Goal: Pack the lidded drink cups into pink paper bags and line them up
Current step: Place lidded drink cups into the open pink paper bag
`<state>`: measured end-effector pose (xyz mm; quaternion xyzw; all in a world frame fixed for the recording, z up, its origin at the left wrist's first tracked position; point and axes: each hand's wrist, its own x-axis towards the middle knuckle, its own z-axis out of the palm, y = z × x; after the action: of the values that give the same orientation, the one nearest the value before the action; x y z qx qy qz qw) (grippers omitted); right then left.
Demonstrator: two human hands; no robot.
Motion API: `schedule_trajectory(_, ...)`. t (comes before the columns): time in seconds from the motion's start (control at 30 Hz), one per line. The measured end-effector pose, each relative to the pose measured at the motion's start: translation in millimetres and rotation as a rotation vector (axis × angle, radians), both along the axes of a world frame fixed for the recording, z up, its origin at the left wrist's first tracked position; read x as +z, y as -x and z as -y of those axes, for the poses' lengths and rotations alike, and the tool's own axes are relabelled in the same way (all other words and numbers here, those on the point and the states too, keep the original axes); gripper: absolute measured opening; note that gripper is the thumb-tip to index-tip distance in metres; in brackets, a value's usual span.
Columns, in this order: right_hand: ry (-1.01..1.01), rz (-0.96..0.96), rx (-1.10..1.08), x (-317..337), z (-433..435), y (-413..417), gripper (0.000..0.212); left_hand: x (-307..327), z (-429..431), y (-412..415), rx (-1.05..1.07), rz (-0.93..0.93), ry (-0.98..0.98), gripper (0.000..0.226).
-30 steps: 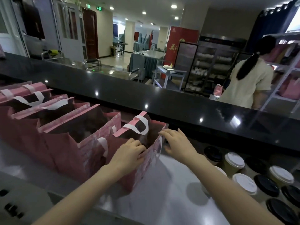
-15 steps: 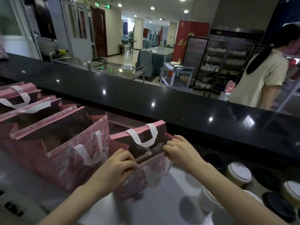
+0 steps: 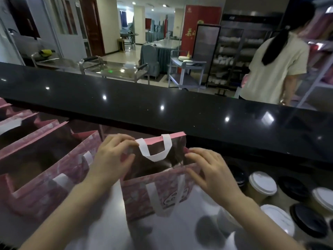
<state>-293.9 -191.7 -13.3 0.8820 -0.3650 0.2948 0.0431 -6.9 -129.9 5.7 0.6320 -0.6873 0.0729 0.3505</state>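
A pink paper bag (image 3: 158, 195) with white handles stands upright on the steel counter in front of me, its mouth spread wide. My left hand (image 3: 111, 157) grips the bag's left rim, and my right hand (image 3: 209, 170) holds its right rim. A row of open pink bags (image 3: 41, 179) runs off to the left. Paper cups with white lids (image 3: 262, 183) and black lids (image 3: 308, 220) cluster at the right. What is inside the held bag is too dark to tell.
A raised black stone ledge (image 3: 180, 109) runs across just behind the bags and cups. Beyond it stand steel carts (image 3: 115, 69), and a person in a pale shirt (image 3: 275, 67) faces shelves at the far right.
The bag between my hands has slid right, away from the row, and its mouth has opened wider. My left hand moved from the front wall up to the left rim.
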Motion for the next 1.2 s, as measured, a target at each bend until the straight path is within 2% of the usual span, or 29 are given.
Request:
schedule_trajectory(0.1,-0.086,0.004,-0.218,-6.2,-2.6,31.4,0.037,-0.7,12.2,-19.4,-0.068,0.071,-0.09,0.038)
schedule_trajectory(0.13,-0.145,-0.076,-0.295,-9.7,-2.7,42.7,0.039,-3.1,13.9,-23.5,-0.112,0.093,-0.118,0.039)
schedule_trajectory(0.2,-0.343,-0.363,-0.42,-20.8,-3.8,61.6,0.057,-4.7,14.1,-26.1,-0.182,0.122,-0.16,0.042)
schedule_trajectory(0.27,-0.558,-0.622,-0.494,-37.3,-6.6,73.8,0.077,-4.3,13.8,-26.0,-0.222,0.109,-0.234,0.057)
schedule_trajectory(0.3,-0.623,-0.69,-0.517,-45.6,-8.4,77.2,0.084,-4.8,13.2,-25.9,-0.235,0.09,-0.274,0.062)
schedule_trajectory(0.37,-0.669,-0.749,-0.539,-58.8,-12.0,79.5,0.092,-8.3,11.6,-25.9,-0.255,0.078,-0.323,0.067)
schedule_trajectory(0.5,-0.65,-0.795,-0.547,-66.2,-18.4,77.9,0.095,-16.9,7.2,-19.2,-0.192,0.209,-0.391,0.079)
schedule_trajectory(0.63,-0.609,-0.777,-0.489,-56.7,-22.9,70.1,0.093,-25.2,6.0,-9.8,-0.126,0.297,-0.442,0.097)
schedule_trajectory(0.73,-0.599,-0.633,-0.437,-26.3,-27.4,62.2,0.088,-22.4,6.6,-4.2,-0.118,0.315,-0.382,0.093)
schedule_trajectory(0.87,-0.521,-0.421,-0.382,56.1,-33.3,44.5,0.089,-14.5,9.6,-0.9,-0.174,0.421,-0.315,0.078)
schedule_trajectory(1.0,-0.328,-0.313,-0.257,142.4,-42.1,20.7,0.084,-12.1,15.5,-1.5,-0.23,0.472,-0.31,0.077)
schedule_trajectory(1.1,-0.249,-0.246,-0.132,166.2,-43.1,-5.7,0.084,-12.7,21.7,-2.6,-0.23,0.477,-0.379,0.083)
schedule_trajectory(1.2,-0.199,-0.316,-0.054,151.3,-34.1,-43.6,0.086,-12.5,25.5,-0.9,-0.205,0.497,-0.522,0.095)
